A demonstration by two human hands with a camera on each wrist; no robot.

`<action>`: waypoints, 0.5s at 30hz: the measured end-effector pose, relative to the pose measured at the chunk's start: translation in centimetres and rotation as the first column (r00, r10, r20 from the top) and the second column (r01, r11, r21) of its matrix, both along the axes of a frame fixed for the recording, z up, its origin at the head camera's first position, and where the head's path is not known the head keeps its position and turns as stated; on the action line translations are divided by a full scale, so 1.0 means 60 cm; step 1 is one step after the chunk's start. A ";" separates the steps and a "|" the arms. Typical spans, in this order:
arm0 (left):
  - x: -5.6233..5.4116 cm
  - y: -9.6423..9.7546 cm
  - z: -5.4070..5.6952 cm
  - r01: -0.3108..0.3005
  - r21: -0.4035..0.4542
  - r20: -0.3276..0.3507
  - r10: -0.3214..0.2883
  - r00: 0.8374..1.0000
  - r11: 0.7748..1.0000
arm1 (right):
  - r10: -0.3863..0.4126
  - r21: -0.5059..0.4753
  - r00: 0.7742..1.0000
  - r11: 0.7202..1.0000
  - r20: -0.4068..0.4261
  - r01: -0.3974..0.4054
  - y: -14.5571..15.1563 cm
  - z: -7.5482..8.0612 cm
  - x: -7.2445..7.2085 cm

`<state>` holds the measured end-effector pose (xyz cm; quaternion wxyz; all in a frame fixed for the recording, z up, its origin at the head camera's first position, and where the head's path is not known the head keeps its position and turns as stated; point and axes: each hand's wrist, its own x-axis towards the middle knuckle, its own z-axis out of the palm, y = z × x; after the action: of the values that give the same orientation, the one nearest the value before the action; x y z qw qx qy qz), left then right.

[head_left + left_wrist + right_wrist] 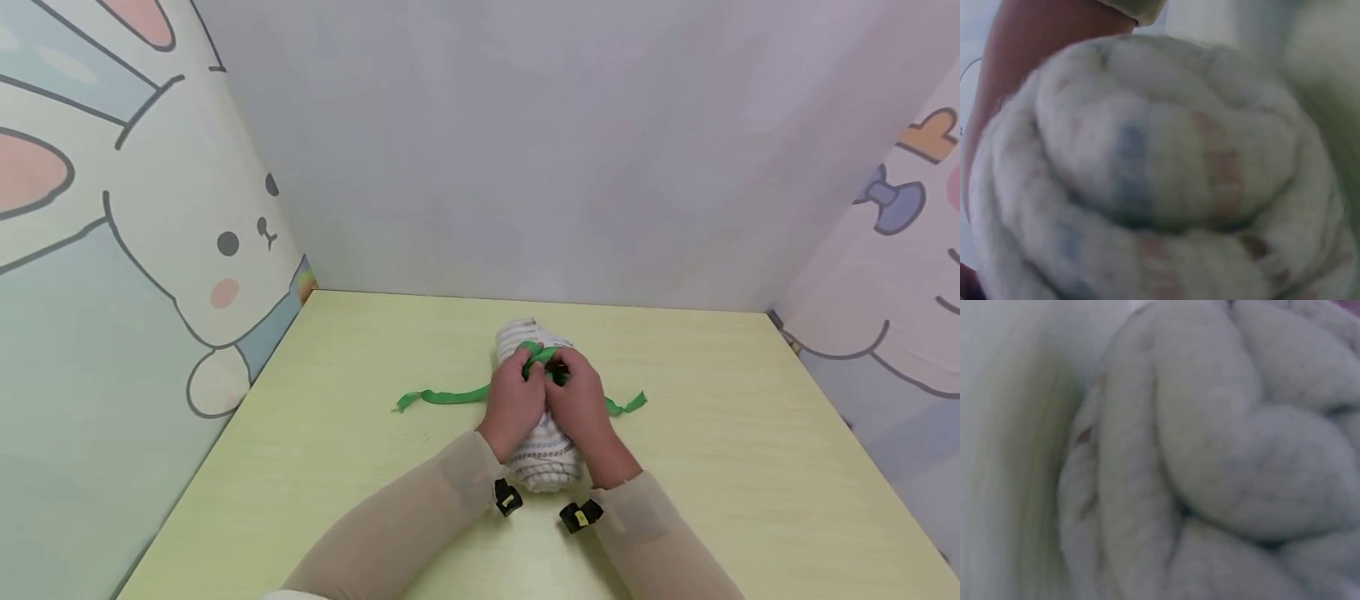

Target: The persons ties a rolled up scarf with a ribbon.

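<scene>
Sleeves [405, 525] of thin beige fabric reach in from the near side of the rolled cloth [546, 458], as seen from my remote station. Black wrist cameras [507, 497] hang just short of the roll's near end, angled, I judge, to give me its face: soft, fuzzy layers coiled thickly, white with blue and reddish bars. The roll lies on the table [360, 358], pointing away from the person, presumably so both hands can reach it evenly. Above the roll's middle, the left hand [516, 400] and right hand [583, 404] meet, fingers curled and pinching a green ribbon [453, 397]; knuckles hide the strands' crossing, and I cannot tell which strand each hand has. The grip looks chosen to gather the ribbon on top, the roll serving as a padded base. Flat and slightly twisted, the ribbon trails to the roll's left and right, its crumpled ends resting on smooth, pale yellow wood grain. Well beyond the roll stands a plain greyish wall [510, 150], flanked by a rabbit panel [165, 167] to its left and another cartoon panel [847, 283] to its right.
</scene>
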<state>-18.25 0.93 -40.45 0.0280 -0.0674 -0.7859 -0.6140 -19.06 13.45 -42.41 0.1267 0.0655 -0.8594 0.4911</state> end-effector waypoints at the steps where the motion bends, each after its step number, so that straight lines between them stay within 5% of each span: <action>1: 0.001 -0.001 0.001 -0.004 -0.009 -0.002 0.004 1.000 1.000 | 0.003 -0.016 1.000 1.000 0.011 -0.003 0.001 -0.001 -0.001; 15: -0.003 -0.022 0.001 -0.045 -0.045 -0.019 0.045 0.999 0.998 | 0.007 -0.184 0.997 0.983 0.074 0.007 0.003 -0.002 -0.003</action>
<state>-18.46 -0.40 -40.37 0.0473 -0.0557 -0.8009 -0.5944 -19.26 13.63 -42.54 0.1001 0.0352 -0.8145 0.5703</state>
